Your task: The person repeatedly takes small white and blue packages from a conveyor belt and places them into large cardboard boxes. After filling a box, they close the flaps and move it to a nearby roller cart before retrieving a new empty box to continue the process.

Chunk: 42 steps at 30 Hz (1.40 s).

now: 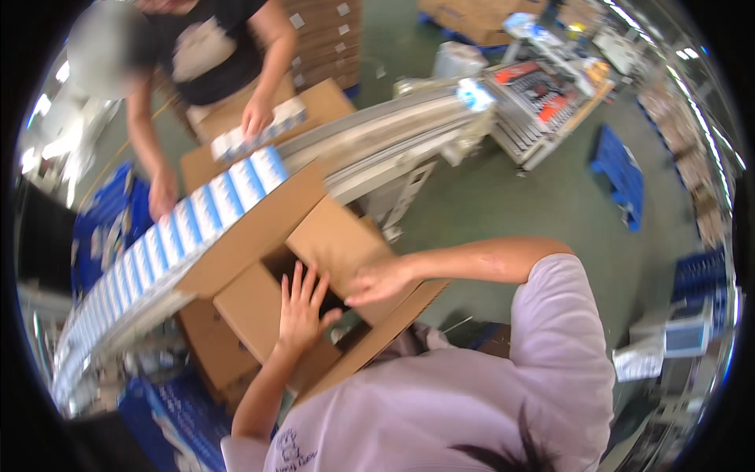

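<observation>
An open cardboard carton [250, 223] stands in front of me with its flaps at different angles. My left hand [302, 309], fingers spread, lies over the left inner flap [255, 303] beside the dark gap into the carton. Across the gap my right hand [381, 282] is closed, its fingers curled at the inner edge of the right flap [336, 240]. That hand is slightly blurred. Little of the carton's inside shows between the two flaps.
A curved conveyor [377, 130] runs behind the carton, carrying a row of blue-and-white boxes [200, 216]. Opposite, a co-worker's hands [257, 116] touch similar boxes. A tool cart [543, 102] stands at far right, a blue pallet [619, 177] on the floor, and a blue crate [177, 417] at lower left.
</observation>
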Each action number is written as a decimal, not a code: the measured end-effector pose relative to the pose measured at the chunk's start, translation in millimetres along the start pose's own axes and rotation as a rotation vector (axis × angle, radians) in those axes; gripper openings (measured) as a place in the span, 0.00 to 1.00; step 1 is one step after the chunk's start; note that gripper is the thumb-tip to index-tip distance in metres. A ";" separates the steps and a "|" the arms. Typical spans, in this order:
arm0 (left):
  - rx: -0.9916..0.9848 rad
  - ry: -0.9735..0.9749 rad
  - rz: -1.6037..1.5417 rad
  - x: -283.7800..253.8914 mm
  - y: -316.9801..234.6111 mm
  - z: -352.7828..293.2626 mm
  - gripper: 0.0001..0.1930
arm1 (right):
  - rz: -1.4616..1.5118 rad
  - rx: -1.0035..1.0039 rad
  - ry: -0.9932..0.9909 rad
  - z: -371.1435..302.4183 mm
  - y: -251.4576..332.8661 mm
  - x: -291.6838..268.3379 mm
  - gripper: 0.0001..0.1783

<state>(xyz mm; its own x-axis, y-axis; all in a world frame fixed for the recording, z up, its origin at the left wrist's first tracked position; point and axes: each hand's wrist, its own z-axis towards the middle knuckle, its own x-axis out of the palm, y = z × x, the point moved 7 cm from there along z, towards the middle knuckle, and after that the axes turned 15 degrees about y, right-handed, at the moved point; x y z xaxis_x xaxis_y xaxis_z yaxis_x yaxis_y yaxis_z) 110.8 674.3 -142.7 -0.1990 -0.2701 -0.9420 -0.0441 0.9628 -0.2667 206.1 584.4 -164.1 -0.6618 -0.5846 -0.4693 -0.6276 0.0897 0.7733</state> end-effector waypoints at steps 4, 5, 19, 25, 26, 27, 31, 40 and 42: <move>0.062 0.109 0.060 4.3 15.4 -15.2 0.41 | -0.256 -0.049 0.076 -61.3 124.6 -8.4 0.27; 0.122 0.138 0.035 2.6 21.3 -16.4 0.41 | -0.466 0.035 -0.010 -70.8 132.1 -6.3 0.30; -0.402 -0.187 0.067 -19.3 35.4 -50.0 0.40 | -0.593 0.609 -1.582 -98.5 -21.8 -62.5 0.34; -0.836 -0.348 -0.321 18.8 179.6 -145.0 0.36 | 0.410 -0.181 -0.611 26.6 2.9 -22.3 0.37; -0.847 -0.371 -0.036 82.3 254.2 -185.7 0.31 | 0.587 -0.042 -0.512 49.0 -14.9 -0.1 0.43; -0.767 -0.228 0.140 91.9 279.7 -183.1 0.29 | 0.578 0.263 -0.613 59.6 -99.8 42.9 0.43; -0.518 -0.396 -1.948 152.0 311.6 -246.1 0.39 | 1.207 0.385 -0.453 49.4 -129.3 65.7 0.35; -0.535 -0.125 -2.161 169.0 197.8 -135.0 0.46 | 0.344 -0.132 -0.437 87.2 117.9 -11.9 0.32; -0.325 -0.317 -1.943 122.6 173.1 -79.7 0.44 | 0.128 0.250 -0.335 150.7 74.5 28.5 0.30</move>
<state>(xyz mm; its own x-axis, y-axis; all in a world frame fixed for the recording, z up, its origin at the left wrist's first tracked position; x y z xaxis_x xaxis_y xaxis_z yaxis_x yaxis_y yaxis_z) 0.8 808.7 -288.1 0.4729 -0.7220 0.5050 -0.0983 -0.6128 -0.7841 78.7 696.0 -184.2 -0.8113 -0.2661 -0.5206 -0.5846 0.3608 0.7266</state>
